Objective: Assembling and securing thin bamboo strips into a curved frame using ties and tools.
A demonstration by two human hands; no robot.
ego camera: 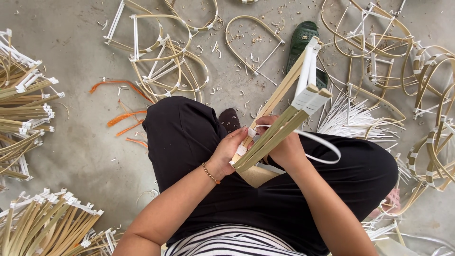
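Head view: our left hand (231, 152) and right hand (283, 147) both grip a bamboo-strip frame (284, 114) bound with white strapping (310, 97), held above our lap.

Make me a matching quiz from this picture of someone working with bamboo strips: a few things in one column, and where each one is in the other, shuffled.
Things:
1. dark green rubber sandal
2. loose orange plastic strips
3. thin gold bead bracelet
4. long white plastic strap loop

Places:
A. curving out beside the right hand
B. on the floor left of the black-trousered knee
C. on the wrist of the left hand
D. on the floor past the top end of the held bamboo strip bundle

Pairs: 1-D, 2-B, 3-C, 4-A
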